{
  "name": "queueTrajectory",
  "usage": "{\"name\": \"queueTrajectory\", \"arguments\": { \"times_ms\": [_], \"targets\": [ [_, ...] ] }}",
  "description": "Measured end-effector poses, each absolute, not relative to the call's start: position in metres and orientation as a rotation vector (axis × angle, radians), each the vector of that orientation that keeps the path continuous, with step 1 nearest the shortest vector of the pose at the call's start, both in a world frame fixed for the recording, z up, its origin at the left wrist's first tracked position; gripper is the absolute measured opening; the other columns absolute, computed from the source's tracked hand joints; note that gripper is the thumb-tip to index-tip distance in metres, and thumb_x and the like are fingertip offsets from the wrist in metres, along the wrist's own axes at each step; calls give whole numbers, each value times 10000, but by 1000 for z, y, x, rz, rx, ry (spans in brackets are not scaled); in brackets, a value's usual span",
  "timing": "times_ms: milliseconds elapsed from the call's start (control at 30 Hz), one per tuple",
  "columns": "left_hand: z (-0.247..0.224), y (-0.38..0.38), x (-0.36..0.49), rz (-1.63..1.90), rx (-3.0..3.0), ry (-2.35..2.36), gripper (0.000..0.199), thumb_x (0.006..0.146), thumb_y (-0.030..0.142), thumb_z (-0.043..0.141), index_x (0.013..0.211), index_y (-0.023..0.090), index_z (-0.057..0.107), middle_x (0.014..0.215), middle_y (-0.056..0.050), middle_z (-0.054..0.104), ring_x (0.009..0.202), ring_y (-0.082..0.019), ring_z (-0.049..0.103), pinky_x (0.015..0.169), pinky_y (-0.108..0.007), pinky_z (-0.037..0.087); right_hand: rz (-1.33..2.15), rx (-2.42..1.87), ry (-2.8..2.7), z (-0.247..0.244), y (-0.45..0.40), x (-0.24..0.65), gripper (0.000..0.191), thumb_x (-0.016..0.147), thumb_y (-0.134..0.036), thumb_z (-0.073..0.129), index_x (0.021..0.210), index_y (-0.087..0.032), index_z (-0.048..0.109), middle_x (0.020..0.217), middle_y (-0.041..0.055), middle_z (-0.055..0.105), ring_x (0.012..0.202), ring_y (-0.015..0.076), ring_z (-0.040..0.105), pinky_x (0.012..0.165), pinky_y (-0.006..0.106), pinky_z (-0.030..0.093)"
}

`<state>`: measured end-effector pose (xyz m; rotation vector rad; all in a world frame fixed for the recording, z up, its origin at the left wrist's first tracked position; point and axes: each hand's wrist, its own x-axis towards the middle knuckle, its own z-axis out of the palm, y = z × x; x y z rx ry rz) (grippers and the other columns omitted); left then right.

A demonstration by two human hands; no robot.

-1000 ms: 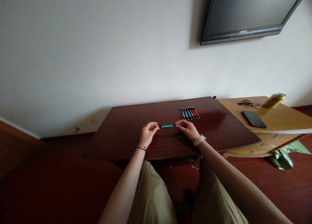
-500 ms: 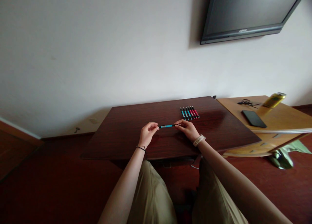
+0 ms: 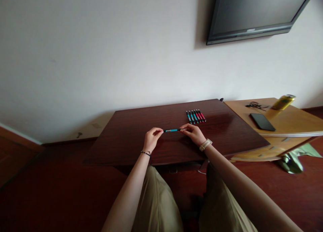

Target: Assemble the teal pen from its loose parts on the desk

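Observation:
A blue pen with black ends [image 3: 171, 130] lies level between my hands, above the dark wooden table [image 3: 131, 121]. My left hand [image 3: 151, 138] pinches its left end between thumb and fingers. At the other end, my right hand [image 3: 193, 133] is closed on the pen, its fingertips hiding part of that tip. Just beyond my right hand lies a row of several pens [image 3: 195, 116] side by side on the tabletop, blue ones on the left and pink ones on the right.
To the right, a lighter wooden cabinet [image 3: 297, 119] holds a black phone [image 3: 262, 121], a dark cable [image 3: 256, 105] and a yellow can [image 3: 284, 102]. A television [image 3: 257, 13] hangs on the wall above. Green fabric [image 3: 292, 161] is on the floor below the cabinet.
Both hands keep their pinch on the pen, which stays almost in the same place. The view has shifted very slightly; the row of pens is unchanged.

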<state>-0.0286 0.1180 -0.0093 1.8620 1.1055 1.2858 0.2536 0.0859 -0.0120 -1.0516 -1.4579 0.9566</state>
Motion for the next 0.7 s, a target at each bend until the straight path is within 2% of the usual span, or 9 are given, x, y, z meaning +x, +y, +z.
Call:
{"name": "queueTrajectory", "arguments": {
  "times_ms": [200, 500, 700],
  "targets": [
    [-8, 116, -28, 1266, 1757, 1048, 168, 928, 342, 701, 1008, 212, 774, 985, -62, 793, 887, -220, 774, 840, -349, 609, 949, -1055, -1461, -13, 87, 254, 323, 832, -499, 798, 1018, -241, 742, 1014, 71, 788, 967, 259, 737, 877, 394, 600],
    [-10, 115, -28, 1267, 1767, 1044, 125, 880, 294, 739, 944, 207, 675, 867, -30, 744, 815, -190, 750, 757, -296, 580, 981, -1042, -1419, -16, 88, 255, 348, 821, -519, 810, 1016, -239, 740, 1029, 68, 786, 947, 250, 741, 880, 388, 598],
    [-7, 112, -27, 1228, 1830, 1054, 94, 901, 279, 710, 930, 203, 662, 853, -22, 737, 815, -179, 741, 769, -285, 562, 982, -1039, -1421, -16, 88, 256, 357, 813, -515, 826, 1006, -223, 755, 1043, 74, 788, 956, 244, 738, 886, 371, 591]
  ]
}}
